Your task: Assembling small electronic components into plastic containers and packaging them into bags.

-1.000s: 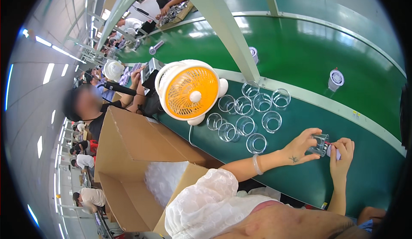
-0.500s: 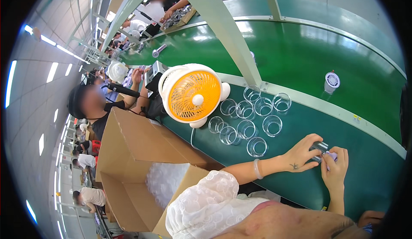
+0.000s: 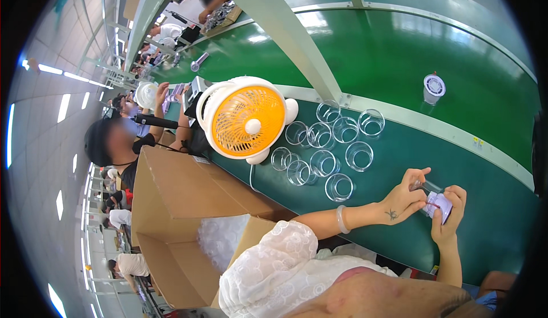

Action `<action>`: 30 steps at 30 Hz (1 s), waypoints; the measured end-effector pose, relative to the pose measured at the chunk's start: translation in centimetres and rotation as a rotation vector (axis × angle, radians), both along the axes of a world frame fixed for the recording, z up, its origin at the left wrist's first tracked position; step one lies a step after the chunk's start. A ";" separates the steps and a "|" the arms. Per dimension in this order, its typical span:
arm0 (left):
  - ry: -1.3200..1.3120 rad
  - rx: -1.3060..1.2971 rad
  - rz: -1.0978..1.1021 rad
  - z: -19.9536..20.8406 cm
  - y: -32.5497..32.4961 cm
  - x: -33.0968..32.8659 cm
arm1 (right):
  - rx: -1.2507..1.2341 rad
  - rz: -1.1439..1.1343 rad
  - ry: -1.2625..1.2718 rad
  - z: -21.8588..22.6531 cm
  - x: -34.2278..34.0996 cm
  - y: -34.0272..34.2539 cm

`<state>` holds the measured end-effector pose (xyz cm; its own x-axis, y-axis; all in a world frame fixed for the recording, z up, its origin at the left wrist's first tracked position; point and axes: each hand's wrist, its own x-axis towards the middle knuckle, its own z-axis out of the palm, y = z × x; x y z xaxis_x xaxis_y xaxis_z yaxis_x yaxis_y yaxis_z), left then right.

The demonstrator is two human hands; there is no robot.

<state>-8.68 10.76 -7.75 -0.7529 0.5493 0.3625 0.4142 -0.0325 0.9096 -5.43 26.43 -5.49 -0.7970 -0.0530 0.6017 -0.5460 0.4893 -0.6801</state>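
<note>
My left hand (image 3: 404, 198), with a pale bangle on its wrist, is closed around a clear plastic cup (image 3: 429, 185). In my right hand (image 3: 448, 221) is a small lavender cylindrical part (image 3: 438, 205) with a dark reddish strip across it. The cup and the lavender part meet end to end between my hands; how far they fit together is hidden by my fingers. Left of my hands, several clear cups (image 3: 359, 156) stand in a loose group on the dark green table (image 3: 394, 152).
An orange-and-white fan (image 3: 251, 121) stands beyond the cups. A cardboard box (image 3: 188, 181) holding clear pieces (image 3: 221, 241) is at my left. Across a metal rail, a white-and-lavender cup-shaped unit (image 3: 434, 88) sits on the green conveyor belt (image 3: 388, 61). A co-worker (image 3: 114, 141) sits farther left.
The lavender part has turned and shows more of itself, now against the cup's end. My hands have shifted slightly, and the whole view has moved a little.
</note>
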 end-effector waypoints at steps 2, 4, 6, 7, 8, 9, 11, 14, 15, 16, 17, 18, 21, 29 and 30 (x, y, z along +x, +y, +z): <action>-0.011 0.044 0.009 -0.1 0.1 0.3 | -0.007 0.017 -0.009 0.0 0.1 -0.3; -0.077 0.151 -0.010 -0.9 0.6 0.3 | 0.025 0.063 -0.048 0.1 0.0 -0.5; -0.140 0.258 -0.025 -1.1 0.9 0.3 | 0.088 0.167 -0.103 0.3 -0.1 -0.7; -0.241 0.282 -0.050 -0.8 0.7 0.3 | 0.087 0.165 -0.108 0.2 -0.2 -0.5; -0.343 0.307 -0.075 -0.5 0.6 0.4 | 0.125 0.192 -0.063 0.2 -0.2 -0.3; -0.349 0.305 -0.078 -0.4 0.4 0.2 | 0.161 0.216 -0.020 -0.1 -0.4 -0.1; -0.026 0.107 -0.004 -0.1 -0.1 -0.1 | 0.215 0.239 -0.013 0.1 -1.0 0.7; 0.105 0.082 0.014 0.2 -0.5 -0.5 | 0.319 0.276 0.001 1.5 -1.6 1.3; -0.029 0.175 -0.048 0.0 -0.5 -0.5 | 0.179 0.284 -0.067 1.6 -1.4 1.4; -0.226 0.245 -0.133 -0.3 -0.6 -0.4 | 0.039 0.291 -0.135 1.7 -1.1 1.5; -0.278 0.352 -0.144 -0.4 -0.2 -0.1 | -0.061 0.312 -0.216 1.3 -0.8 1.7; -0.332 0.458 -0.151 0.1 0.3 -0.2 | -0.067 0.316 -0.221 1.0 -0.5 1.4; -0.498 -0.021 -0.271 1.1 0.2 0.0 | -0.379 0.310 -0.305 -0.3 0.1 0.4; -0.360 -0.149 -0.188 0.7 -0.1 -0.1 | -0.292 0.493 -0.337 -2.0 0.0 0.9; -0.364 -0.147 -0.188 0.9 0.0 -0.3 | -0.313 0.472 -0.432 -2.0 0.2 1.2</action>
